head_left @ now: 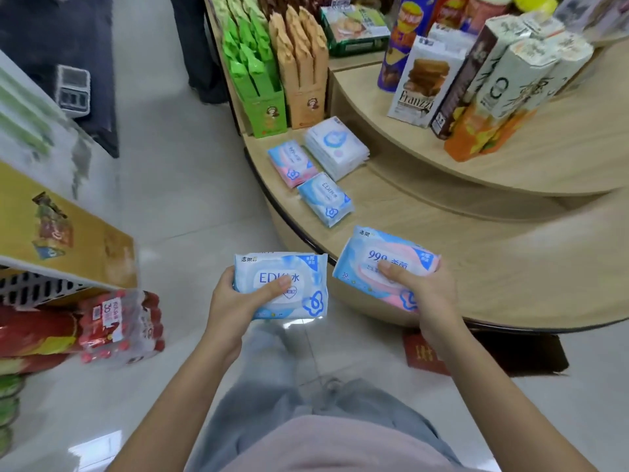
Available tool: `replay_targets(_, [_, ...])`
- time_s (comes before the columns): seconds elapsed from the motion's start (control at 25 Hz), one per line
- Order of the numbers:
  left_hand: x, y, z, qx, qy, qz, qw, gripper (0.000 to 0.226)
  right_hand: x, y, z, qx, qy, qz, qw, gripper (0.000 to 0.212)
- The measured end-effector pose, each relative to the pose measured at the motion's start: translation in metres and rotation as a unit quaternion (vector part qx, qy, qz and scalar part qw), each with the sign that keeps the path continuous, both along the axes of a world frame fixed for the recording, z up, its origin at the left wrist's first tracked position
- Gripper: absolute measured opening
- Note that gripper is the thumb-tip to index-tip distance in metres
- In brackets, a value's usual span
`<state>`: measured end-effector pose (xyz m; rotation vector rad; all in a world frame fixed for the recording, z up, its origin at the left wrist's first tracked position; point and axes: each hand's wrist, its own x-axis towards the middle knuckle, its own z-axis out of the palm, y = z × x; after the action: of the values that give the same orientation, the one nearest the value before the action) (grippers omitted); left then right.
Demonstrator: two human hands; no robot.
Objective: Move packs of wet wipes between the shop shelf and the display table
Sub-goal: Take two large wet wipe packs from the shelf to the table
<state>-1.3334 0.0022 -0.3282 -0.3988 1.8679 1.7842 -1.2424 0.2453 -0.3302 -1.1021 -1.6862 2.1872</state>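
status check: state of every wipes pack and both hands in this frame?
Blue EDI wet-wipes pack: gripped by left hand, over the floor.
Pink-and-blue 999 wet-wipes pack: gripped by right hand, at the wooden display table edge.
Small pink-and-blue pack: lying flat on the table, untouched.
Small blue pack: lying flat beside it, untouched.
White pack stack: lying flat, untouched.

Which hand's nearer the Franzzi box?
Right. Right hand, holding the pink wipes pack, is at the table edge below the Franzzi box; left hand, holding the blue wipes pack, is over the floor.
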Motion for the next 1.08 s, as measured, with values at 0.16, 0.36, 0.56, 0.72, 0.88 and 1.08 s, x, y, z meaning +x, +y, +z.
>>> replay_targets(0.16, [-0.103,-0.008,-0.021,-0.006,-0.010,-0.020,1.000,0.064,-0.098,-0.015,-0.024,-0.035,-0.021,-0.024,0.999,0.063])
replay_targets(0.36, [-0.244,-0.011,-0.030,-0.024,-0.008,-0.096,0.995,0.054,-0.230,-0.030,-0.037,-0.080,-0.028,-0.103,0.991,0.059])
replay_targets(0.56, [-0.318,-0.004,-0.035,-0.035,-0.018,-0.138,0.990,0.044,-0.335,-0.034,-0.067,-0.077,-0.050,-0.193,0.977,0.076])
replay_targets(0.72, [-0.337,-0.002,-0.043,-0.044,-0.035,-0.153,0.987,0.049,-0.375,-0.036,-0.100,-0.094,-0.075,-0.208,0.971,0.048])
replay_targets(0.88, [-0.344,-0.003,-0.048,-0.057,-0.060,-0.160,0.984,0.056,-0.393,-0.040,-0.119,-0.093,-0.082,-0.220,0.968,0.050])
replay_targets(1.08, [-0.350,0.000,-0.051,-0.071,-0.068,-0.162,0.982,0.064,-0.407,-0.041,-0.119,-0.085,-0.112,-0.240,0.960,0.053])
